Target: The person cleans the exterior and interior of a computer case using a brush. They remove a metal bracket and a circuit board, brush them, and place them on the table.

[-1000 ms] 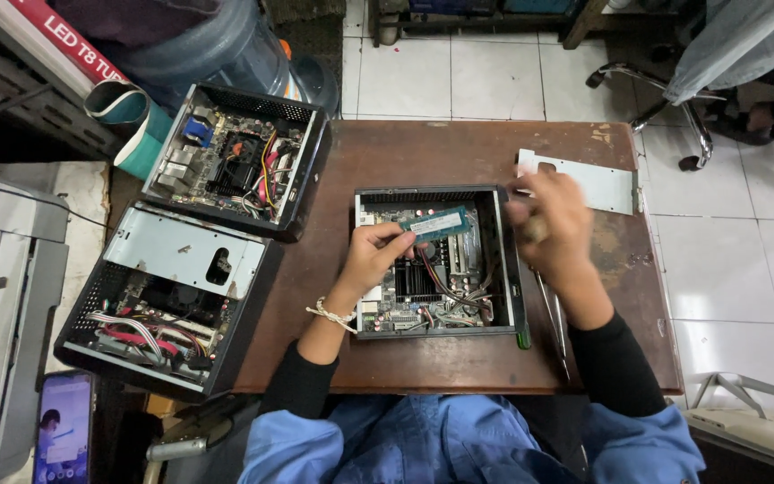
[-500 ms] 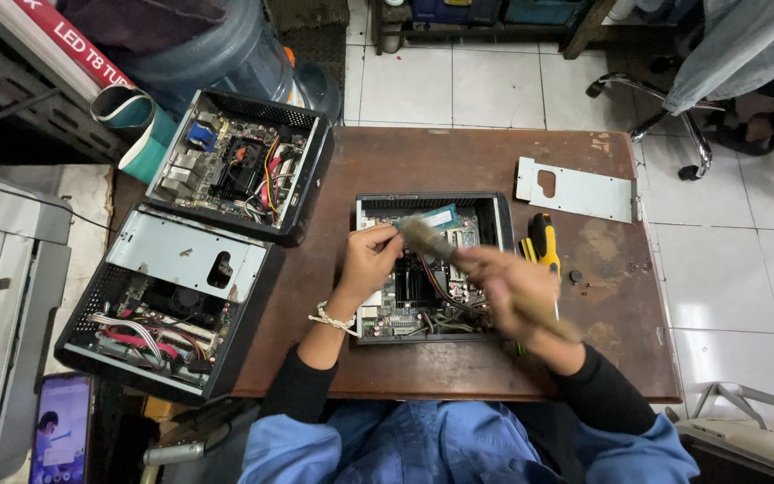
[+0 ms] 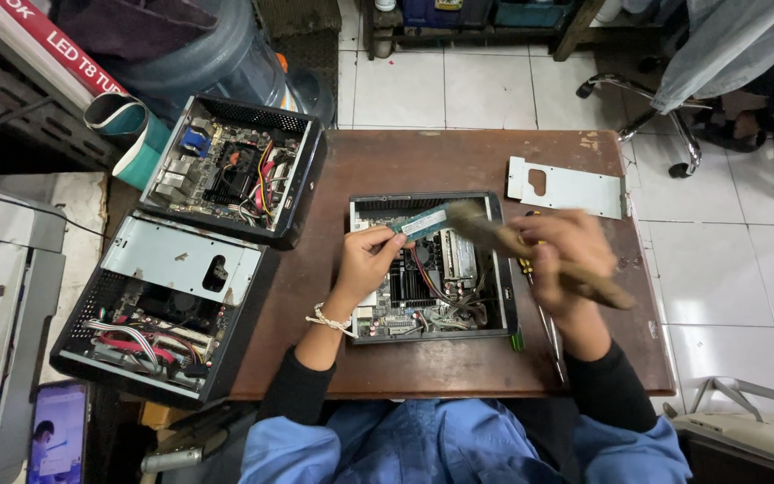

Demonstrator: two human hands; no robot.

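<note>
While the left hand (image 3: pixel 371 260) is pinching a green memory stick (image 3: pixel 423 222) over the open computer case (image 3: pixel 429 267) at mid-frame on the desk (image 3: pixel 423 157), the right hand (image 3: pixel 566 255) is gripping a brush (image 3: pixel 494 235), apparently dusting the stick; next likely needs light strokes.

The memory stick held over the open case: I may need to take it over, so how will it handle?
The memory stick looks thin and flat, so probably light and stiff. The left hand pinches it by one end only, which suggests little weight. Its bare board looks fragile; best held by the edges.
</note>
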